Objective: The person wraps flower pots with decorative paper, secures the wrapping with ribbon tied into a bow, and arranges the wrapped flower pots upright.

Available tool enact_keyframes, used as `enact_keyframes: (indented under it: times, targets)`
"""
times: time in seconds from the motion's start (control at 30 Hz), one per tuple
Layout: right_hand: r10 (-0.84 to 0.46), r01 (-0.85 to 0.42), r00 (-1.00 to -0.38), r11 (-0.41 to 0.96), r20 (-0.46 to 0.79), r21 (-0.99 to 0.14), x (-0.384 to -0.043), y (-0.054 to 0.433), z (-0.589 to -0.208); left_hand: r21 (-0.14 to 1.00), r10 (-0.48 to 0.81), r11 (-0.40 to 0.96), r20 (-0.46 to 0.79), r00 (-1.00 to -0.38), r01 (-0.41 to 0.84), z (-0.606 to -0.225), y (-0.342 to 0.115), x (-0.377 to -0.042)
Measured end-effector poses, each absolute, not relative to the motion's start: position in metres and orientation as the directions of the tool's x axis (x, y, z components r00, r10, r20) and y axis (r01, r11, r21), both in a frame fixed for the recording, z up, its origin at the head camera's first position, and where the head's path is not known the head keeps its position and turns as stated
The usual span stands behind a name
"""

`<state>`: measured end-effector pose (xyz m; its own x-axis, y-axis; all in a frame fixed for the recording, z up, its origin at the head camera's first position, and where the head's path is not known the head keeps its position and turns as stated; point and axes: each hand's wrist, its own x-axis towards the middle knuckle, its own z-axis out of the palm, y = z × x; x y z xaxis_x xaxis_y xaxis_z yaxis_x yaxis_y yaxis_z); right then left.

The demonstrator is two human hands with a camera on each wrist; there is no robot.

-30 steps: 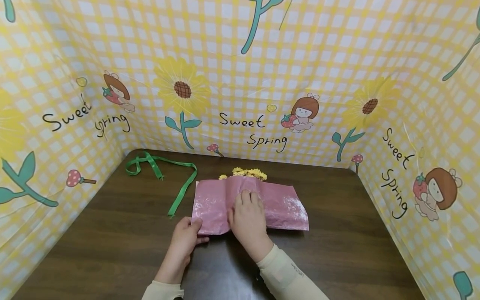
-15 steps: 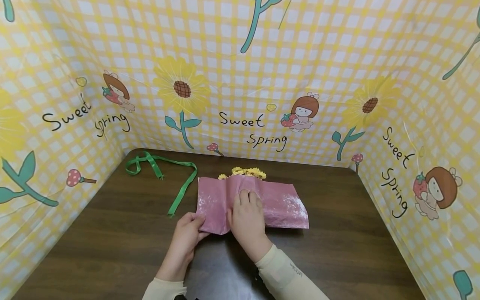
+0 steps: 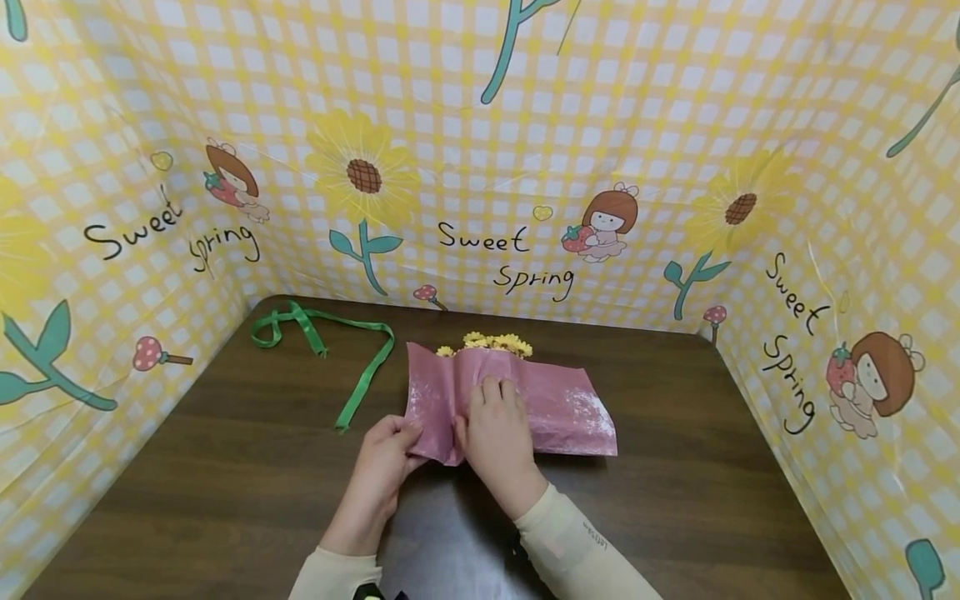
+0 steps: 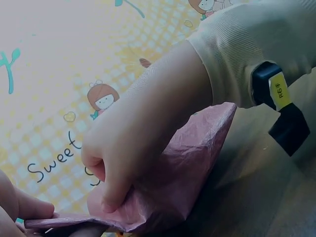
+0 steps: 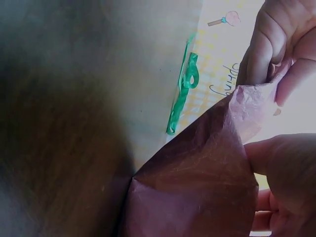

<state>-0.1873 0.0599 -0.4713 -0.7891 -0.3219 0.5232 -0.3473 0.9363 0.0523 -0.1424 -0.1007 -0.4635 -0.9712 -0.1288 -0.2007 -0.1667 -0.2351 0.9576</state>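
A sheet of pink wrapping paper (image 3: 566, 408) with whitish patches covers most of a bunch of small yellow flowers (image 3: 498, 342), whose heads peek out past its far edge. My left hand (image 3: 386, 462) pinches the paper's near left corner between thumb and fingers, lifting that side into a fold. In the right wrist view the left fingers (image 5: 271, 49) grip the crumpled corner. My right hand (image 3: 498, 442) lies over the middle, thumb and fingers bent around a raised ridge of paper. Whatever is under the paper there is hidden.
A green ribbon (image 3: 365, 387) lies loosely curled on the dark wooden table (image 3: 660, 492), left of the paper. A yellow checked cloth (image 3: 480, 158) with printed sunflowers stands around the back and sides. A black device (image 4: 269, 81) is strapped at the right sleeve.
My left hand has moved right and slightly up with the paper's left corner, so that side has folded inward and stands more upright. The right hand has stayed nearly in place.
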Motion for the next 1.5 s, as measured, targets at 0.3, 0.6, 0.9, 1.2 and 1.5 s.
enact_keyframes:
  times: [0.3, 0.6, 0.9, 1.2, 1.5]
  targets:
    - [-0.309, -0.364, -0.797, 0.931, 0.519, -0.006, -0.189, 0.065, -0.467, 0.954, -0.122, -0.267, -0.178, -0.976, -0.14, -0.46, -0.092, -0.145]
    - [-0.306, -0.366, -0.804, 0.931, 0.509, -0.018, -0.19, 0.069, -0.466, 0.941, -0.072, -0.307, -0.175, -0.982, -0.145, -0.459, -0.088, -0.149]
    - [-0.311, -0.381, -0.799, 0.924, 0.515, -0.033, -0.189, 0.071, -0.461, 0.911, -0.046, -0.378, -0.194, -0.98, -0.163, -0.459, -0.087, -0.148]
    - [-0.314, -0.413, -0.808, 0.905, 0.498, -0.098, -0.191, 0.077, -0.456, 0.932, -0.055, -0.33, -0.174, -0.983, -0.146, -0.456, -0.082, -0.147]
    - [-0.256, -0.396, -0.846, 0.889, 0.467, -0.231, -0.192, 0.079, -0.453, 0.983, -0.125, -0.163, -0.102, -0.987, -0.081, -0.452, -0.072, -0.148]
